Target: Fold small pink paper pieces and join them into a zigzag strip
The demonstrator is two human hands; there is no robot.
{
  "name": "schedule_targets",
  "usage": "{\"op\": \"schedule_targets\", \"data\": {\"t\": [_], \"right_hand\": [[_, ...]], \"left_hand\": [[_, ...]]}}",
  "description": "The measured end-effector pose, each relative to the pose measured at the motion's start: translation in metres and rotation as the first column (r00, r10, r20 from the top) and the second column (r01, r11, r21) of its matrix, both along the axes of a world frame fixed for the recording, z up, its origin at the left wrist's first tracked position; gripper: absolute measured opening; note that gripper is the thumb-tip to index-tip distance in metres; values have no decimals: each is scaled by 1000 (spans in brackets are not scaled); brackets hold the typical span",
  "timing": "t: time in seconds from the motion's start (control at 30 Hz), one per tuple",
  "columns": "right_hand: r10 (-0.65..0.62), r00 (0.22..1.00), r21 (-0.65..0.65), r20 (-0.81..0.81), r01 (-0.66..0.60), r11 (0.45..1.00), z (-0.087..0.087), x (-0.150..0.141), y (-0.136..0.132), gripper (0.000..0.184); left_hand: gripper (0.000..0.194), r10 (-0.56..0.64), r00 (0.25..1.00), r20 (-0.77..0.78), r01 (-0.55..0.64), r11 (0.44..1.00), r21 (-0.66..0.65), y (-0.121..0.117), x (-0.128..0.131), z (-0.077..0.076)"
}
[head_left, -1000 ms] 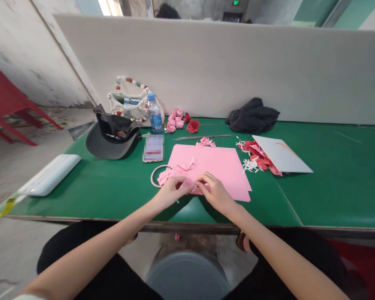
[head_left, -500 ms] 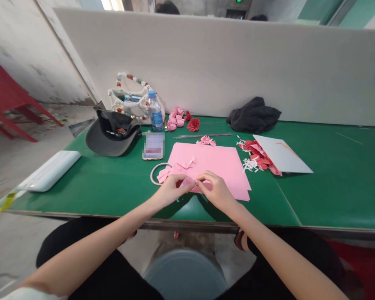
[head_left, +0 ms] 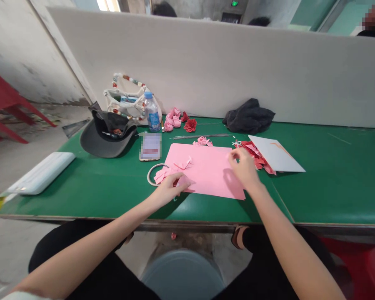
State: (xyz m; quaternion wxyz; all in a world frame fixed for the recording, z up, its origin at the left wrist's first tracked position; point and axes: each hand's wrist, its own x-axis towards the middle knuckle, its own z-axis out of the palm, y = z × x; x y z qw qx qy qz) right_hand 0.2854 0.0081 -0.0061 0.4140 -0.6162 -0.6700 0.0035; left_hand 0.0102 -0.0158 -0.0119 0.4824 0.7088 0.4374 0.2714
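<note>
Head view, bench top. Right hand (head_left: 242, 166): drawn away from the left since the earlier frame, now lowered over the far right part of the pink paper sheet (head_left: 206, 171), with fingers loosely curved and nothing seen held. Left hand (head_left: 170, 189): retained at the sheet's near left edge, with fingers curled. The pink piece pinched between both hands earlier cannot be made out, so a grip cannot be confirmed.

The sheet lies flat on the green bench mat (head_left: 331, 179), with folded pink scraps (head_left: 183, 165) resting on it. Further pink pieces (head_left: 161, 176) are placed just beside the left hand, overlapping the sheet's left edge and a pale ring (head_left: 153, 174). Red paper scraps (head_left: 253, 152) are heaped just right of the right hand, partly under a white card (head_left: 275, 154).

Beyond the sheet are laid thin wire stems (head_left: 200, 136), pink paper roses (head_left: 173, 118), and a red paper rose (head_left: 190, 125). Also present are a grey cap (head_left: 106, 139), a water bottle (head_left: 151, 112), a beaded bag (head_left: 126, 98), a blurred phone (head_left: 150, 146), and a dark cloth (head_left: 248, 117).
</note>
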Motion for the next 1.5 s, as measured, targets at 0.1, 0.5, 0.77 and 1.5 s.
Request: {"op": "schedule_targets", "data": {"t": [0.1, 0.5, 0.77, 1.5], "right_hand": [[-252, 964, -108, 85, 260, 960, 13, 59, 10, 13], [-286, 947, -321, 145, 318, 892, 6, 93, 8, 30], [-245, 958, -317, 149, 281, 906, 2, 99, 7, 35], [290, 511, -263, -809, -756, 599, -8, -62, -39, 25]], "left_hand": [[32, -31, 999, 40, 33, 998, -58, 1, -1, -1], [27, -39, 992, 118, 49, 996, -78, 2, 2, -4], [34, 60, 966, 252, -22, 988, -154, -3, 4, 5], [34, 46, 914, 402, 74, 958, -277, -7, 7, 2]]}}
